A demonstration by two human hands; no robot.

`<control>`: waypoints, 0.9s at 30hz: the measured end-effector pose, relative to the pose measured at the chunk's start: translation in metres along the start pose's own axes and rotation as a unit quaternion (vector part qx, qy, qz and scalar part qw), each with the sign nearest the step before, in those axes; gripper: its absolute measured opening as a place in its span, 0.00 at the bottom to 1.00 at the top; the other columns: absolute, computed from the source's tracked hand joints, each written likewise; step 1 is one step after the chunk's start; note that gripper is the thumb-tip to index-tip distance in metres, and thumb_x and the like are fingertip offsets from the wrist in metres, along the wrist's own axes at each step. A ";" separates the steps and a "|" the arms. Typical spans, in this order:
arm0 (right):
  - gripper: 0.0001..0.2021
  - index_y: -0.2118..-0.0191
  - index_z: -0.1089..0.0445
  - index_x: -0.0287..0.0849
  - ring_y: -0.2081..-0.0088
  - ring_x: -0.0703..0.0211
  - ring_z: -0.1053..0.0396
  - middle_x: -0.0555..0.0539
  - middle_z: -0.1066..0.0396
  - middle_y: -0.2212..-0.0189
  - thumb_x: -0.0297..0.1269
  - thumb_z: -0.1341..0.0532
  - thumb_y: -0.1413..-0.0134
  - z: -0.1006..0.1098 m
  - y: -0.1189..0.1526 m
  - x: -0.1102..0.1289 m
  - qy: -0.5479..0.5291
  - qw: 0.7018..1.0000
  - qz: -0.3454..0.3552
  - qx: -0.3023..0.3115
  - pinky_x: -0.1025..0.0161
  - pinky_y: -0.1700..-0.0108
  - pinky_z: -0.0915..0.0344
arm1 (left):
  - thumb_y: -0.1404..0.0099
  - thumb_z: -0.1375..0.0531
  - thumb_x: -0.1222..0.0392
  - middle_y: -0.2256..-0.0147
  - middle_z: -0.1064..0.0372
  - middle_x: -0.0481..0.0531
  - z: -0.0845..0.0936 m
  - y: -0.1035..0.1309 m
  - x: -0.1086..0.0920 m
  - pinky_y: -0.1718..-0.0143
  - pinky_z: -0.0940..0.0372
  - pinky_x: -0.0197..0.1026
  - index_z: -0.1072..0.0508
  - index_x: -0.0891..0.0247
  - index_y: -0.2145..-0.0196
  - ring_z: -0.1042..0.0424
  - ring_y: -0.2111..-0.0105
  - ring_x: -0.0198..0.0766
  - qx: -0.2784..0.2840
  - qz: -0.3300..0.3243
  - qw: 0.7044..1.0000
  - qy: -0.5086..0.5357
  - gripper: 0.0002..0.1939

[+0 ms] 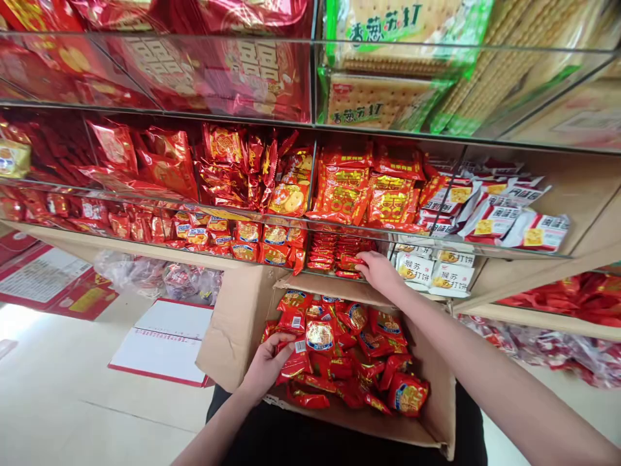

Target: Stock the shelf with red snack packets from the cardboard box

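An open cardboard box (233, 317) rests on my lap, full of red snack packets (361, 343) with round food pictures. My left hand (266, 362) is at the box's left side, its thumb and fingers closed on a red snack packet (295, 361) with a white barcode. Up at the lower shelf, my right hand (381, 268) reaches to the end of the stacked red packets (334, 249). Its fingers are bent against the stack's right side; whether they grip a packet is hard to see.
Clear dividers (194, 230) front the shelves. White packets (431, 265) lie right of the stack, and other red packets (276, 239) to its left. Green cracker packs (388, 97) fill the upper shelf. A white carton (162, 343) and bagged goods (165, 275) are on the floor.
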State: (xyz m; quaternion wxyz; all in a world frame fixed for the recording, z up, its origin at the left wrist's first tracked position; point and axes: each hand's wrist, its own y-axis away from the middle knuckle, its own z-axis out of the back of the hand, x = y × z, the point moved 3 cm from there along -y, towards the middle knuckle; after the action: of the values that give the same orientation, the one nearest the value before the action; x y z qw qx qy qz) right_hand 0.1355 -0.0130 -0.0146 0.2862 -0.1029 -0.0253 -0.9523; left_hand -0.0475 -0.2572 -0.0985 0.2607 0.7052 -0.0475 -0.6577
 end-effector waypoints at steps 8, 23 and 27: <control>0.14 0.53 0.33 0.43 0.61 0.57 0.32 0.43 0.33 0.60 0.38 0.47 0.44 -0.021 -0.012 -0.003 0.041 0.997 0.026 0.066 0.65 0.58 0.40 | 0.51 0.38 0.48 0.75 0.33 0.45 0.000 -0.003 0.014 0.73 0.40 0.33 0.32 0.63 0.67 0.36 0.76 0.29 0.001 0.055 0.996 0.074 0.18; 0.16 0.55 0.30 0.49 0.61 0.57 0.33 0.44 0.37 0.57 0.46 0.49 0.44 -0.032 -0.027 -0.004 0.041 0.995 -0.034 0.089 0.64 0.58 0.40 | 0.53 0.36 0.49 0.75 0.30 0.46 0.000 -0.006 0.015 0.73 0.39 0.34 0.32 0.63 0.68 0.33 0.77 0.31 -0.004 0.096 0.989 0.110 0.18; 0.18 0.56 0.32 0.43 0.65 0.54 0.31 0.41 0.34 0.60 0.48 0.49 0.45 -0.033 -0.037 0.000 0.063 0.992 -0.051 0.102 0.62 0.65 0.39 | 0.52 0.36 0.50 0.74 0.30 0.45 0.000 -0.006 0.015 0.72 0.38 0.34 0.32 0.63 0.68 0.33 0.76 0.31 -0.001 0.100 0.987 0.122 0.17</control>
State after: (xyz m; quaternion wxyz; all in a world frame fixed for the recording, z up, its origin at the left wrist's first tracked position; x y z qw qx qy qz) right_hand 0.1087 0.0146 -0.0463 0.2467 -0.0120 -0.1092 -0.9628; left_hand -0.0474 -0.2580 -0.1145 0.3301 0.7714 -0.0851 -0.5374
